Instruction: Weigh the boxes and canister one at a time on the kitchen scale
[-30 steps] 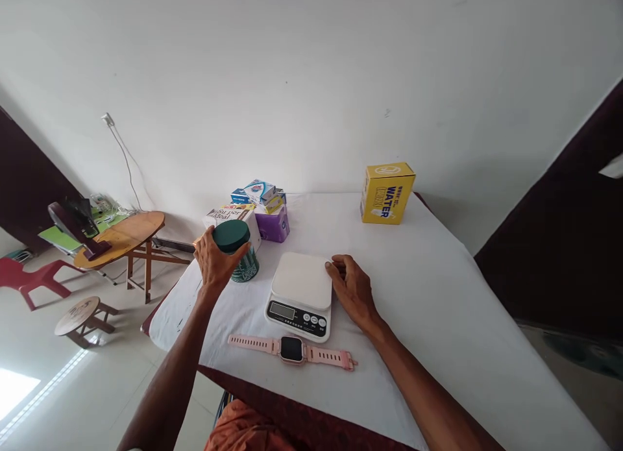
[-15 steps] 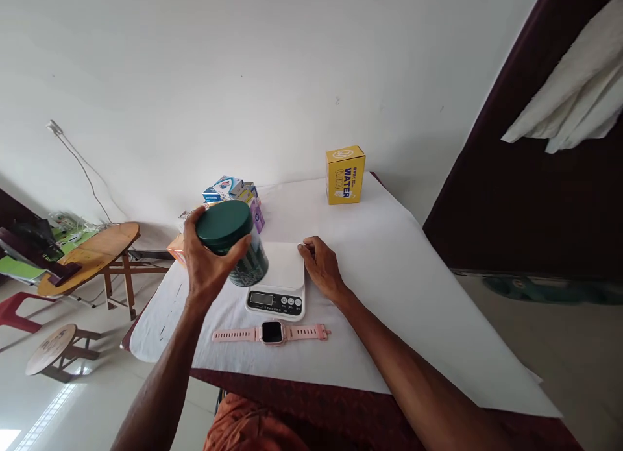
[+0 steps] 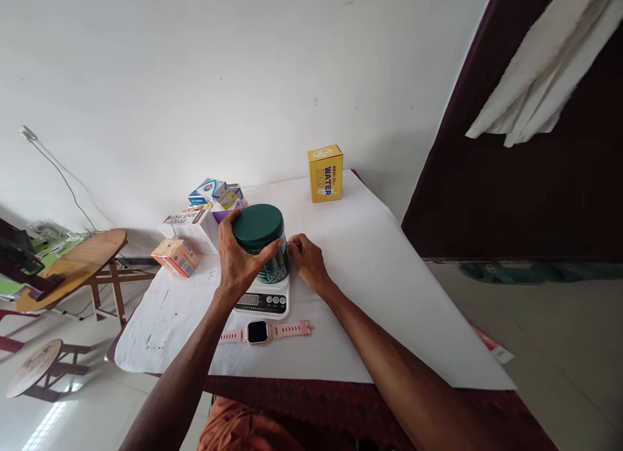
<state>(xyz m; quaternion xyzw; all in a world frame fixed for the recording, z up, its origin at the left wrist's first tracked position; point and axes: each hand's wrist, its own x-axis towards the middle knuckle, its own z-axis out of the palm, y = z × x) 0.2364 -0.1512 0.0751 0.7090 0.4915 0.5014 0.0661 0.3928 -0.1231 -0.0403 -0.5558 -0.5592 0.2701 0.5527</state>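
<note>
A dark green jar (image 3: 259, 225) with a green lid stands upright over the pan of a white kitchen scale (image 3: 265, 306). My left hand (image 3: 239, 259) is wrapped round the jar from the left, thumb across its front. Close by the right side of the jar and the scale, my right hand (image 3: 309, 261) has its fingers curled in; whether anything is in them is hidden. Between my forearms, in front of the scale, lies a pink smartwatch (image 3: 257, 332) with its strap laid out flat, the left end partly behind my left arm.
Several boxes cluster at the left back, among them a white Super Meal box (image 3: 195, 229), an orange box (image 3: 176, 256) and a blue-white box (image 3: 209, 190). A yellow box (image 3: 326, 174) stands near the wall. A stool (image 3: 36, 366) and a wooden table (image 3: 73, 269) are at left.
My left hand has brought the jar rightward, from in front of the boxes to over the scale's pan. My right hand stays beside the scale. The view has shifted slightly.
</note>
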